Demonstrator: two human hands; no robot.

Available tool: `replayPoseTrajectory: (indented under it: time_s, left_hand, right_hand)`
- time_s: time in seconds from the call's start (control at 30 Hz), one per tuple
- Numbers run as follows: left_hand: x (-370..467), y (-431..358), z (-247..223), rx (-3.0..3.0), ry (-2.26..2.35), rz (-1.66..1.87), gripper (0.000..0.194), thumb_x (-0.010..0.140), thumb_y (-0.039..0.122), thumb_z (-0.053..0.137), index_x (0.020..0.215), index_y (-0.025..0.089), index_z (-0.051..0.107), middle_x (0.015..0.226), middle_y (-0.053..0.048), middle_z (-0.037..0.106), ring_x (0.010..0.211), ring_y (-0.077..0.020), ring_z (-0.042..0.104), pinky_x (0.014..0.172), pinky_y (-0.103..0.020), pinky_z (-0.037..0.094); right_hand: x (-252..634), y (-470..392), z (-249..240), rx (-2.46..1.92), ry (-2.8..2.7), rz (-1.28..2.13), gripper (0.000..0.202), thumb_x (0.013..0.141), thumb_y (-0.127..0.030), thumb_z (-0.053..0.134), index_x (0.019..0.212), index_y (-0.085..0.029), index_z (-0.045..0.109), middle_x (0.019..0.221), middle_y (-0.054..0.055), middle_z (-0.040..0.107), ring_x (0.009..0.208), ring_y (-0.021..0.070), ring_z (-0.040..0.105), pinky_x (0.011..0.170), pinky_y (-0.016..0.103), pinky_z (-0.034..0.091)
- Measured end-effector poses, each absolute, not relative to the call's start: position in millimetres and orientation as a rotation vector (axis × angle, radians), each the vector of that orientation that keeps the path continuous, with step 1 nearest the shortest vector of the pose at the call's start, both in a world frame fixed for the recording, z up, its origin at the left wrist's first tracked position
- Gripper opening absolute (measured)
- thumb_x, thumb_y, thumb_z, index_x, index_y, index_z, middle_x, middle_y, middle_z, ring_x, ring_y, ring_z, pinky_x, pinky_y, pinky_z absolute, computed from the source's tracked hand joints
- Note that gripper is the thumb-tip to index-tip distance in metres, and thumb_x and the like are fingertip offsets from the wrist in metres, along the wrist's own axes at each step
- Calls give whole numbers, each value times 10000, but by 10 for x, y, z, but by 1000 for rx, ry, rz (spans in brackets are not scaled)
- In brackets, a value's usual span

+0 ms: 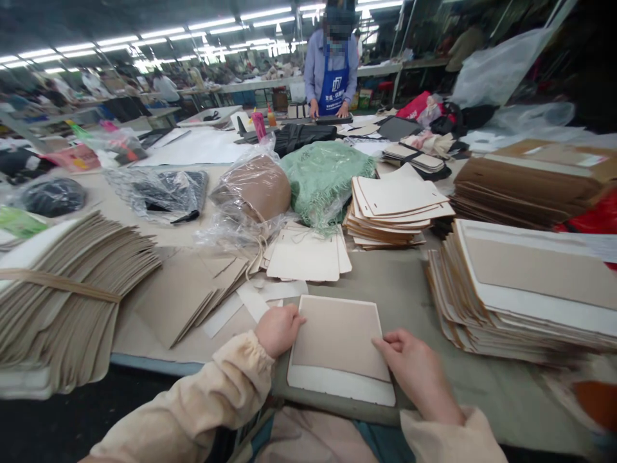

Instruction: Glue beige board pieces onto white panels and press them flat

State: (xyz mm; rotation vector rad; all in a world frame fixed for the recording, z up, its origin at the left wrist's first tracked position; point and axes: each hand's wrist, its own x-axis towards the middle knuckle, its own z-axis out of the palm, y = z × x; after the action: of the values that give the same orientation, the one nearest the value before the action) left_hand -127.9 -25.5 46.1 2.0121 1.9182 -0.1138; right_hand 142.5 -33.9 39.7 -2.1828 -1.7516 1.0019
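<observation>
I have a beige sheet (337, 334) between my two hands, lying over a white board (342, 388) on the surface (385, 286), on my side of the green cloth (325, 177). The board shows as a wide pale band along the sheet's near edge and a thin rim along its far edge. My right hand (417, 363) has thumb and forefinger pinching the sheet's right edge, the other fingers folded in. My left hand (278, 329) is at the upper left edge, fingers curled together; I can't tell whether they pinch the sheet or just press on it. Cream sleeves (193, 392) cover my forearms.

Touching the near side of the green cloth is a small pile of white cards (306, 254); a taller stack of cards (400, 202) stands just right of the cloth. Farther right and nearer me than the cloth is a big stack of boards (535, 289). Left of the cloth, right beside it, sits a brown bundle in clear plastic (260, 183). Left of the cloth and closer to me lie loose brown panels (193, 299), and beyond them a thick bundle (58, 315) with a band (96, 292) around it. Past the cloth, another person (332, 77) in a blue apron stands with hands down at a flat dark item (332, 120).
</observation>
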Motion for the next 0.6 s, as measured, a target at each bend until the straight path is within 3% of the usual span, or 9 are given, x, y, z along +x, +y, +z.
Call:
replayPoseTrajectory:
  time_s: [0.6]
  left_hand:
    - [-1278,-217,507,2023,1873,-150,275,903,360,418,803,182,604,809,-84,703,805,-235,659,652,-302,420]
  right_hand:
    - [1422,-252,412,-2236,-1851,917,184,813,-350,596,713,-211,662,709,17,701,683,188,635,564,257,356]
